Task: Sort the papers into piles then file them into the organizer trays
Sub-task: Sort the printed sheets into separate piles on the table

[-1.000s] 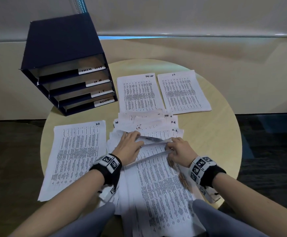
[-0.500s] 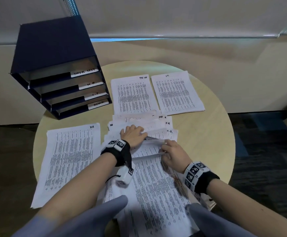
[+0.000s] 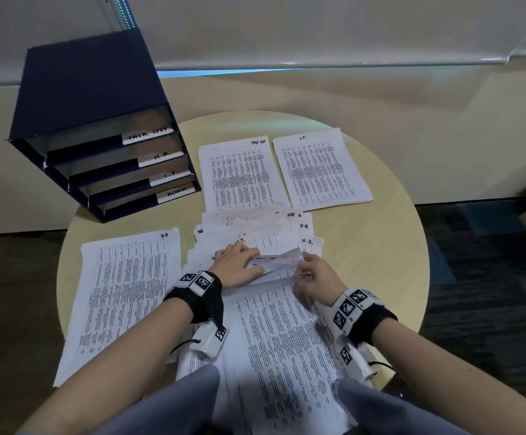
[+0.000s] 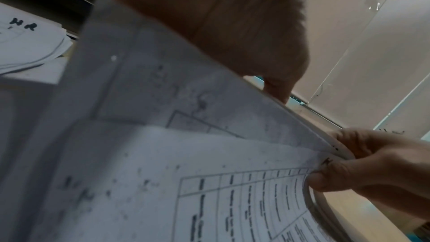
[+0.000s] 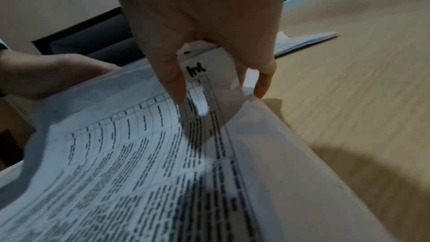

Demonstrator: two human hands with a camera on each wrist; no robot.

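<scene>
Right hand (image 3: 316, 276) pinches the top sheet's (image 3: 283, 328) far right corner on the unsorted stack at the desk's (image 3: 374, 255) near edge; left hand (image 3: 235, 265) lies flat on that sheet's far edge.

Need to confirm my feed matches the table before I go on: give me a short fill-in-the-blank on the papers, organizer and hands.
1. The organizer has ____ labelled trays.
2. Its bottom tray's label reads ____.
3. The sorted pile left of the unsorted stack is marked ____.
4. The right hand pinches the top sheet at its ____ while the left hand lies on the stack.

Missing words: four; ADMIN; HR; corner
</scene>
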